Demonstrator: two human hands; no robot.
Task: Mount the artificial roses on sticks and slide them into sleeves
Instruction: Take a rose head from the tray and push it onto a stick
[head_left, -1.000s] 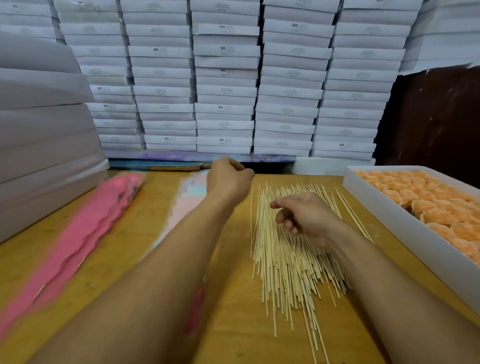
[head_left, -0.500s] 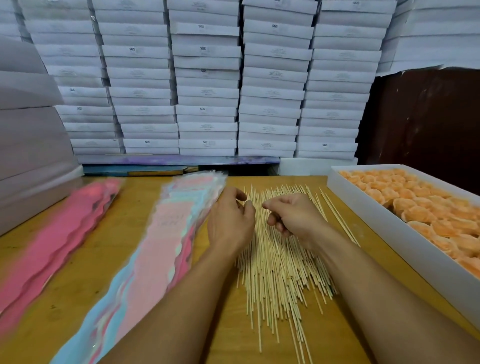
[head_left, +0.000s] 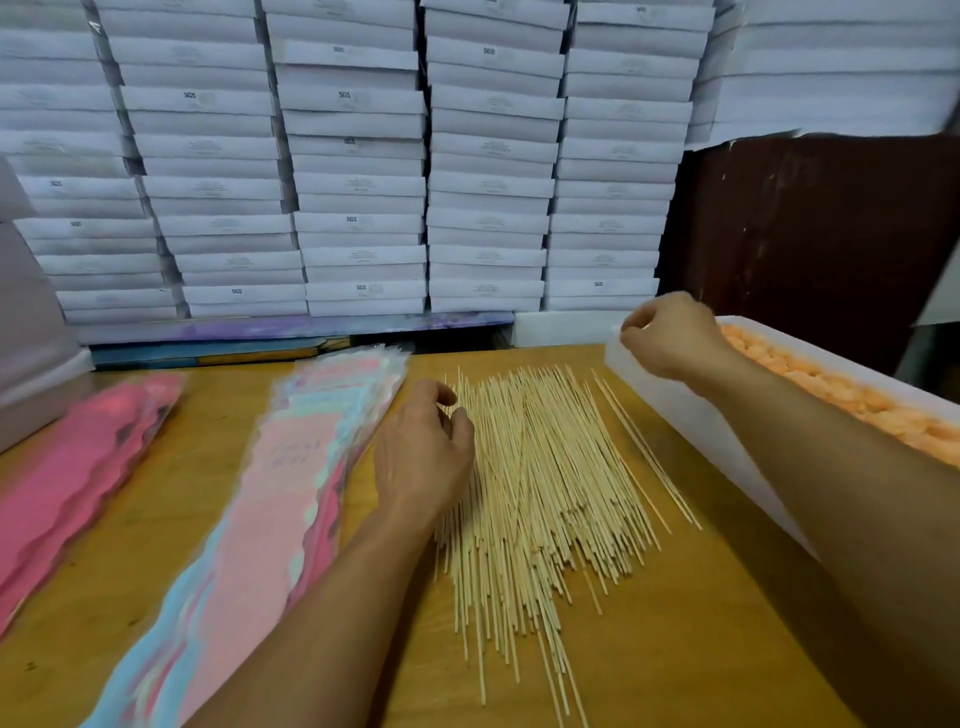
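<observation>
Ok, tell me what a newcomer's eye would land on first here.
First the wall of stacked white boxes that fills the back behind the table. Then the fan of thin wooden sticks in the middle of the wooden table, with the left hand on its left edge. The right hand is at the near end of the white tray of orange roses on the right; pink and pastel sleeves lie on the left.

Your two forearms come in bare from the bottom edge, no sleeves reaching into view. Your left hand (head_left: 423, 457) and right hand (head_left: 670, 335) wear no gloves, rings, watch or wristband, and the fingers (head_left: 447, 396) are uncovered.
</observation>
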